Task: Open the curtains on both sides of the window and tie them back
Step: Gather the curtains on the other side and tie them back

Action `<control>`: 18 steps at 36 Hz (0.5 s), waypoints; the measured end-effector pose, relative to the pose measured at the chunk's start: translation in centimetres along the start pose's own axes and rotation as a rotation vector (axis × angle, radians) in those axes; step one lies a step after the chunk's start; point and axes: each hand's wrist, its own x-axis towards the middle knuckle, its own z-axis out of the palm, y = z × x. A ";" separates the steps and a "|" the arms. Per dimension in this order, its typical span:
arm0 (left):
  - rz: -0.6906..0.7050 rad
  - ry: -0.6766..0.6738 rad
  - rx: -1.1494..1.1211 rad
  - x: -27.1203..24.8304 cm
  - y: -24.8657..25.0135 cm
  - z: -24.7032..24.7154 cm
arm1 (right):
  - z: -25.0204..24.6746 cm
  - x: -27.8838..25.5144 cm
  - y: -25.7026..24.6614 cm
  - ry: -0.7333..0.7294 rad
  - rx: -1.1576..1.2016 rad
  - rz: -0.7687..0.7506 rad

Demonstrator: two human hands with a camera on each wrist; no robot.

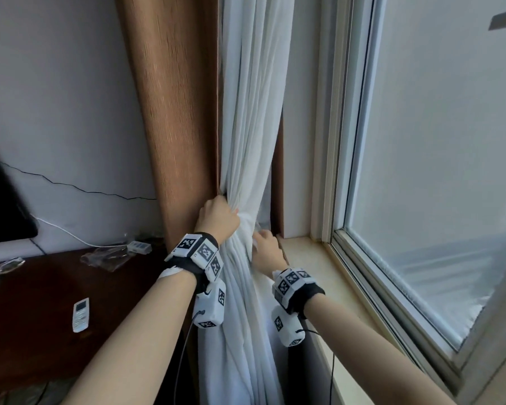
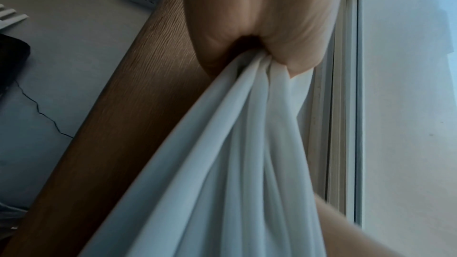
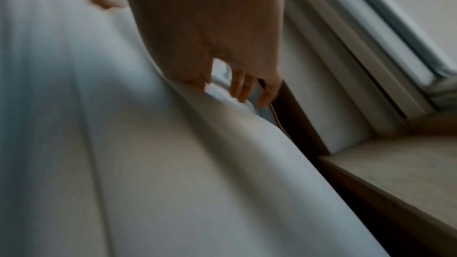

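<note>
Gripping bunched white curtain (image 1: 246, 141) in left hand (image 1: 216, 219), right hand (image 1: 268, 248) fingers loosely spread behind it

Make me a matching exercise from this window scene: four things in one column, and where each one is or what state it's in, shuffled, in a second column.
1. white curtain
2. brown curtain
3. remote control
4. right hand

A. lies on the dark desk
B. hangs by the wall, not held
C. bunched in the left hand
D. reaches behind the white fabric near the windowsill

Pairs: 1-C, 2-B, 3-A, 4-D
</note>
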 end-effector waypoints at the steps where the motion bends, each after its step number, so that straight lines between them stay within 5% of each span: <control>1: 0.002 0.001 0.003 0.0 0.0 0.1 | 0.3 0.1 0.0 -0.059 -0.081 0.030; 4: 0.006 0.011 0.020 0.0 0.1 0.1 | -0.3 1.4 0.9 -0.085 -0.081 0.165; 11: 0.017 0.048 0.061 0.3 -0.5 -0.4 | -3.6 5.7 2.6 0.336 0.394 0.258; 18: 0.032 0.065 0.096 0.5 -0.6 -0.1 | -3.1 10.0 3.0 0.144 0.189 0.183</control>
